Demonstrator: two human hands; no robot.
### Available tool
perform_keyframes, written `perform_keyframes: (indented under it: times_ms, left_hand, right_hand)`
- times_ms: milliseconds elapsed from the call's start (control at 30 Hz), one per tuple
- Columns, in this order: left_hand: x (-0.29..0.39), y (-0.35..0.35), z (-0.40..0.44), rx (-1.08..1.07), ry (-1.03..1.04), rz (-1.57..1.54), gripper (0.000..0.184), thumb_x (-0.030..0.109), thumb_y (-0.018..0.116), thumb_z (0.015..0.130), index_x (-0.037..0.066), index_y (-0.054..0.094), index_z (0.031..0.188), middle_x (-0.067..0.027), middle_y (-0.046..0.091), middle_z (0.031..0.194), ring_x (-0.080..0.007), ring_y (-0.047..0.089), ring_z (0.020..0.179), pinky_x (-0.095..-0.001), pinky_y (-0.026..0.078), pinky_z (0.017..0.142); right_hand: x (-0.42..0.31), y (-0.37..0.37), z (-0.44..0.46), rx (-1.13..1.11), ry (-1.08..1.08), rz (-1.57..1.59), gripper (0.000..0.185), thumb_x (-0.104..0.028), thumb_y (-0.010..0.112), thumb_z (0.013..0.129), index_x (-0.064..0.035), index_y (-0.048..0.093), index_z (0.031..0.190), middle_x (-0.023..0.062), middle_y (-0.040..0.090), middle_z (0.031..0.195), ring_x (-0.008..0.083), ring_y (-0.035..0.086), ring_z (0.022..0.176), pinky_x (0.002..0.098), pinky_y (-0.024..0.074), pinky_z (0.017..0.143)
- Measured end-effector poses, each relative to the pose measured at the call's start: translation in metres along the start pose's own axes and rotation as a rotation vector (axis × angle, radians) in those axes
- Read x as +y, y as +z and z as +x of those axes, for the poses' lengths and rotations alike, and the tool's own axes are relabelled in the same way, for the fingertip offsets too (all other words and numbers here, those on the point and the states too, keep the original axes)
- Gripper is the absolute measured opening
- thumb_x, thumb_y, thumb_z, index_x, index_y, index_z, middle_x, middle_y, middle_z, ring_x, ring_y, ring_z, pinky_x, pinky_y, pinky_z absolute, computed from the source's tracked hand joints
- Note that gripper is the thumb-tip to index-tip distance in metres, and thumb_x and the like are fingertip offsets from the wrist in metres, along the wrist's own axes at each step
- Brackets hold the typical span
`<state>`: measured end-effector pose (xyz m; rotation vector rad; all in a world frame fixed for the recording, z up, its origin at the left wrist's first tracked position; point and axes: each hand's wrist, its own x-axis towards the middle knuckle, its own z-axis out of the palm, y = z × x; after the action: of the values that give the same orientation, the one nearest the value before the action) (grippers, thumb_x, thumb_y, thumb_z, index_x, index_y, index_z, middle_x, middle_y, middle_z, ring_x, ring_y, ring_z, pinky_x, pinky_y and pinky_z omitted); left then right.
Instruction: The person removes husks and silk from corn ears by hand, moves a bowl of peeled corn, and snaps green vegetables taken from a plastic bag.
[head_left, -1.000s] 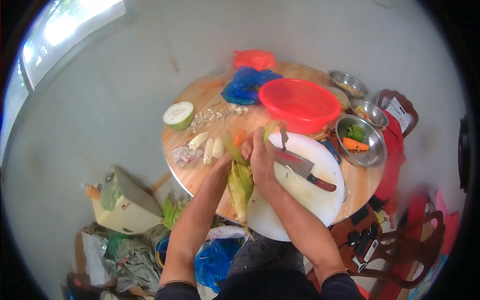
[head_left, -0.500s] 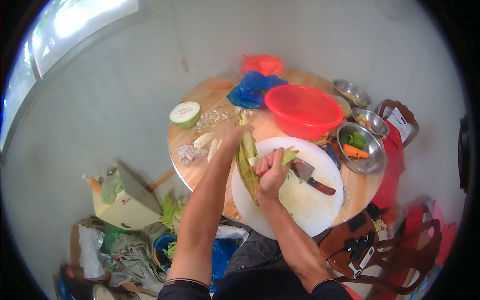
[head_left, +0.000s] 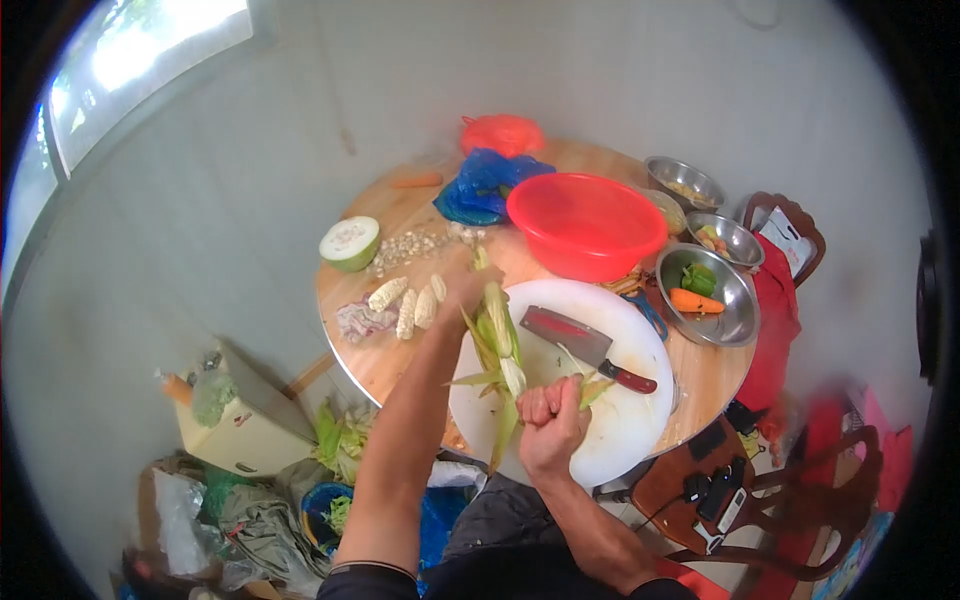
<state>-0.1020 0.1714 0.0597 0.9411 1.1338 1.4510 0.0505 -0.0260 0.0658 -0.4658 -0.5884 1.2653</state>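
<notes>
Gripping an ear of corn (head_left: 499,318) near its far end, my left hand (head_left: 474,284) is closed around it, its fingers blurred and partly hidden; my right hand (head_left: 553,425) is balled in a fist on a strip of husk (head_left: 600,389), whose pale green end pokes out on the right; the ear slants over the left part of a round white cutting board (head_left: 612,432), loose leaves hanging from it toward me.

On the same board lies a cleaver (head_left: 567,334), its dark red handle pointing right; to the left, on the wooden counter (head_left: 372,208), bare white cobs (head_left: 406,314) sit in a cluster near a halved green melon (head_left: 350,246) and a scatter of small pale pieces (head_left: 405,249); beyond the board stands a red basin (head_left: 590,260), with a blue plastic bag (head_left: 470,200) just beside it and a whole carrot (head_left: 416,181) farther left; at the right edge, a metal bowl (head_left: 738,318) holds another carrot (head_left: 697,301) and a green vegetable (head_left: 698,279), two smaller bowls (head_left: 741,241) behind it.
</notes>
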Motion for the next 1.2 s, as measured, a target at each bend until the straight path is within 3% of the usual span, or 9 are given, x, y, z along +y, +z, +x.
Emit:
perform_keyframes:
  times_ms: [133,333,567,667,767,833,1033,1167,1200]
  left_hand:
    - [0.001,0.010,-0.001,-0.024,-0.064,-0.018,0.028,0.014,0.070,0.085,0.000,0.059,0.107,-0.0141,0.063,0.079,-0.0251,0.067,0.061,-0.0373,0.055,0.050]
    - [0.020,0.016,-0.065,-0.072,-0.315,-0.385,0.051,0.047,0.067,0.094,0.005,0.056,0.121,-0.0130,0.067,0.094,-0.0273,0.068,0.091,-0.0435,0.055,0.085]
    - [-0.005,-0.016,-0.053,0.147,-0.180,-0.467,0.037,0.027,0.076,0.089,0.004,0.054,0.108,-0.0125,0.063,0.089,-0.0265,0.066,0.080,-0.0407,0.058,0.072]
    - [0.023,-0.025,-0.052,0.160,-0.004,-0.367,0.035,0.018,0.074,0.088,0.001,0.054,0.112,-0.0126,0.063,0.090,-0.0237,0.066,0.074,-0.0362,0.057,0.066]
    - [0.039,-0.030,-0.056,0.145,0.123,-0.113,0.041,0.012,0.074,0.086,-0.002,0.053,0.119,-0.0115,0.063,0.091,-0.0208,0.065,0.071,-0.0335,0.055,0.062]
    - [0.061,-0.020,-0.070,0.190,0.193,-0.096,0.045,0.011,0.074,0.086,-0.003,0.051,0.121,-0.0107,0.062,0.091,-0.0199,0.065,0.071,-0.0332,0.055,0.063]
    - [0.100,-0.031,-0.079,0.261,0.497,0.006,0.048,0.010,0.075,0.086,-0.002,0.050,0.125,-0.0071,0.062,0.091,-0.0161,0.063,0.073,-0.0314,0.054,0.064]
    - [0.103,-0.036,-0.083,0.252,0.591,0.283,0.047,0.009,0.076,0.082,0.001,0.051,0.120,-0.0057,0.062,0.091,-0.0143,0.062,0.073,-0.0300,0.053,0.065]
    - [0.105,-0.025,-0.090,0.187,0.550,0.186,0.040,0.010,0.077,0.080,0.002,0.055,0.112,-0.0053,0.063,0.089,-0.0138,0.062,0.072,-0.0294,0.052,0.066]
  right_hand:
    - [-0.024,-0.008,0.009,0.027,0.051,0.201,0.043,-0.038,0.038,0.109,-0.0180,0.032,0.071,-0.0052,0.018,0.052,0.0112,0.014,0.046,0.0312,0.0195,0.049]
    - [-0.044,0.005,0.055,0.022,0.063,0.394,0.045,-0.040,0.040,0.109,-0.0181,0.033,0.070,-0.0069,0.016,0.054,0.0091,0.013,0.046,0.0295,0.0165,0.046]
    - [-0.029,0.009,0.030,-0.102,0.124,0.229,0.048,-0.044,0.040,0.108,-0.0169,0.034,0.069,-0.0057,0.018,0.052,0.0107,0.013,0.044,0.0314,0.0198,0.046]
    - [-0.016,-0.017,0.035,-0.117,0.178,0.223,0.046,-0.044,0.040,0.108,-0.0160,0.038,0.072,-0.0050,0.020,0.054,0.0108,0.019,0.048,0.0295,0.0246,0.050]
    - [0.000,-0.040,0.043,0.144,0.379,0.222,0.037,-0.040,0.044,0.108,-0.0132,0.048,0.083,-0.0010,0.037,0.062,0.0144,0.038,0.055,0.0298,0.0384,0.057]
    - [-0.001,-0.051,0.049,0.027,0.549,0.033,0.027,-0.033,0.052,0.106,-0.0062,0.057,0.105,0.0077,0.059,0.087,0.0226,0.060,0.080,0.0354,0.0524,0.076]
    - [-0.058,-0.083,0.059,-0.273,0.906,-0.294,0.037,-0.027,0.067,0.097,-0.0005,0.060,0.122,0.0128,0.065,0.118,0.0262,0.064,0.109,0.0402,0.0528,0.095]
    - [-0.073,-0.103,0.075,-0.323,0.766,-0.635,0.042,-0.028,0.069,0.096,0.0021,0.060,0.124,0.0145,0.064,0.123,0.0234,0.062,0.117,0.0369,0.0520,0.096]
    - [-0.073,-0.095,0.081,-0.318,0.498,-0.784,0.043,-0.027,0.070,0.096,0.0031,0.060,0.125,0.0140,0.065,0.124,0.0209,0.062,0.116,0.0344,0.0518,0.095]
